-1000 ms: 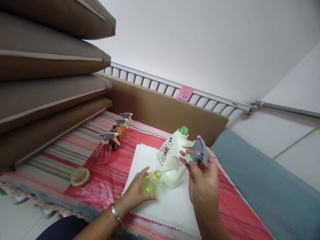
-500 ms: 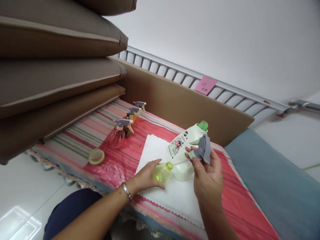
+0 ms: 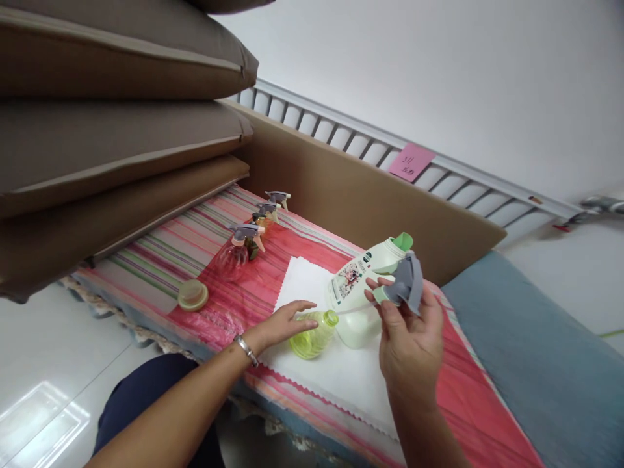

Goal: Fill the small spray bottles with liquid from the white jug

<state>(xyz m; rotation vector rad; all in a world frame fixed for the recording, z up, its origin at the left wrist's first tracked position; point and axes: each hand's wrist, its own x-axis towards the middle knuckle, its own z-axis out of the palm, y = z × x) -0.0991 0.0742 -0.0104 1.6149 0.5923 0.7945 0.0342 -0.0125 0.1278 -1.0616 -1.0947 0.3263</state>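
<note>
My right hand [image 3: 412, 344] grips a grey trigger spray head [image 3: 407, 283] with a pale green collar, and a thin clear tube runs from it toward the left. A small clear yellow bottle [image 3: 314, 341] without a top stands tilted on a white cloth [image 3: 302, 276]. My left hand [image 3: 280, 325] is beside this bottle, fingers stretched out over its upper left side; whether they touch it I cannot tell. Behind my right hand, a large pale green jug [image 3: 358, 279] with a printed label and bright green spout stands on the cloth.
Several spray bottles, a pink one [image 3: 233, 260] in front, stand at the left. A round pale lid [image 3: 193, 295] lies nearer, by crumpled clear plastic [image 3: 212, 325]. Stacked brown cushions [image 3: 121, 136] rise at the left; a brown board [image 3: 351, 185] backs the striped cover.
My left hand has loosened from around the yellow bottle, its fingers now straighter and above it. More of the bottle shows. The view has shifted slightly; my right hand keeps the spray head.
</note>
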